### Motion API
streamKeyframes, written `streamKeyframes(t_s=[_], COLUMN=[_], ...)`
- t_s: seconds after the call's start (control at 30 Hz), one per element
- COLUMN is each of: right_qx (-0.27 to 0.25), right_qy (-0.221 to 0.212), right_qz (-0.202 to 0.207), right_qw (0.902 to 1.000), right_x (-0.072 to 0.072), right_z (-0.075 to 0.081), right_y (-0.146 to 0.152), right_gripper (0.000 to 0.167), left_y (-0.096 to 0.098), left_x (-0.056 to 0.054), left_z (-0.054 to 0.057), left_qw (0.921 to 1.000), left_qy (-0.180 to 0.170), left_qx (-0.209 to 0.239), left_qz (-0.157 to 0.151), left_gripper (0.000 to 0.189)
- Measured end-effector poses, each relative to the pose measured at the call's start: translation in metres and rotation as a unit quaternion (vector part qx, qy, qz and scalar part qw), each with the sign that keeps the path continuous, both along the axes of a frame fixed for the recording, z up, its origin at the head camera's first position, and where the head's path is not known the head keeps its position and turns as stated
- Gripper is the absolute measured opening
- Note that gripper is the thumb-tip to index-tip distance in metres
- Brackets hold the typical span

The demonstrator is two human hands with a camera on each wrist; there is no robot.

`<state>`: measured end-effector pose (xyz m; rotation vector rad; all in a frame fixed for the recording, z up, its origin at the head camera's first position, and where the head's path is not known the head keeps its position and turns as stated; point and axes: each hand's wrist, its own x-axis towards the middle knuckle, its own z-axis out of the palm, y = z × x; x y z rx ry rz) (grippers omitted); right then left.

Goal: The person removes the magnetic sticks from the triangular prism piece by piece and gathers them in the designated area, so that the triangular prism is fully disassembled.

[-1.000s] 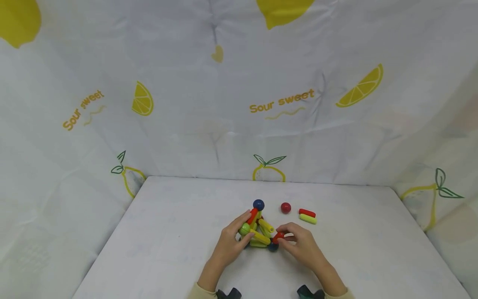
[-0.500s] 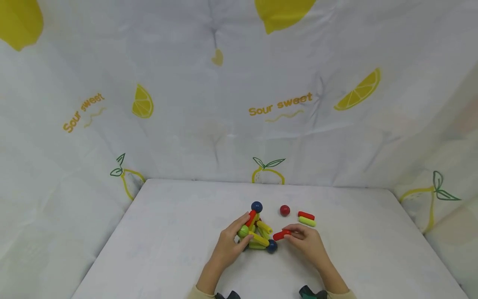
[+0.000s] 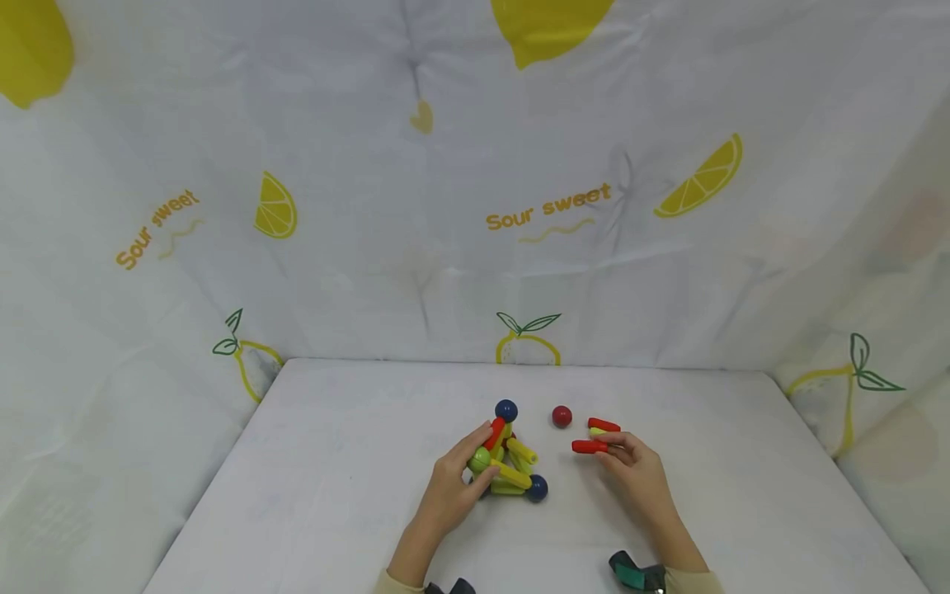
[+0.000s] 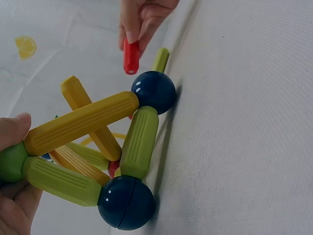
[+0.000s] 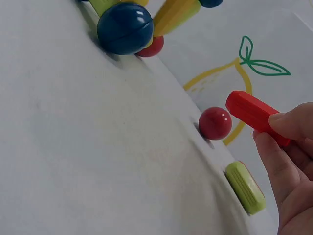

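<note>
A frame of yellow, green and red rods joined by balls stands on the table, with a yellow rod (image 4: 83,122) running from a green ball (image 3: 480,459) to a blue ball (image 4: 154,92). My left hand (image 3: 449,485) grips the frame at the green ball, thumb and fingers on either side. Another yellow rod (image 3: 523,450) sticks out with a loose end. Between thumb and fingers of my right hand (image 3: 640,472) is a red rod (image 5: 254,115), pinched at one end and raised over the table, to the right of the frame.
A loose red ball (image 3: 562,417) lies behind, between the frame and my right hand. Beyond my right fingers, a second red rod (image 3: 604,425) and a green rod (image 5: 245,187) lie side by side. A lemon-printed cloth (image 3: 356,247) hangs behind the white table (image 3: 334,462).
My right hand has drawn the red rod away from the front blue ball, rightward and slightly back toward the loose rods. The left hand keeps its hold on the frame.
</note>
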<state>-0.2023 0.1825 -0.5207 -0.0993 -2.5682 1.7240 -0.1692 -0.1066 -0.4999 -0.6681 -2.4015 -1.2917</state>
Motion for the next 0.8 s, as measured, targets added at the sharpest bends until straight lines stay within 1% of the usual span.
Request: streamKeyframes(t_s=[0.1, 0.23, 0.4, 0.5, 0.63, 0.73, 0.8], right_qx=[0.006, 0.014, 0.026, 0.05, 0.096, 0.121, 0.128], right_qy=[-0.009, -0.021, -0.018, -0.01, 0.006, 0.018, 0.024], right_qz=[-0.008, -0.015, -0.023, -0.032, -0.044, -0.052, -0.058], right_qw=[0.9999, 0.9996, 0.9992, 0.9982, 0.9944, 0.9911, 0.9898], right_x=[-0.001, 0.0, -0.001, -0.002, -0.003, -0.003, -0.004], right_z=[-0.002, -0.004, -0.009, -0.013, -0.017, -0.019, -0.02], right_y=[0.005, 0.009, 0.011, 0.012, 0.012, 0.012, 0.011], right_gripper=[0.032, 0.033, 0.031, 0.03, 0.029, 0.029, 0.029], left_y=[0.0, 0.0, 0.0, -0.001, -0.001, -0.002, -0.002], left_x=[0.0, 0.0, -0.001, -0.001, -0.001, -0.002, -0.002], left_z=[-0.001, -0.001, 0.0, -0.001, -0.002, -0.002, -0.002], left_qw=[1.0, 1.0, 0.9998, 0.9998, 0.9997, 0.9997, 0.9997], left_qy=[0.006, 0.008, 0.018, 0.021, 0.022, 0.023, 0.022], left_qx=[-0.004, -0.003, 0.0, 0.001, -0.003, -0.006, -0.008], left_qz=[0.002, -0.003, -0.005, -0.006, -0.008, -0.008, -0.007], left_gripper=[0.056, 0.056, 0.056, 0.056, 0.057, 0.056, 0.056])
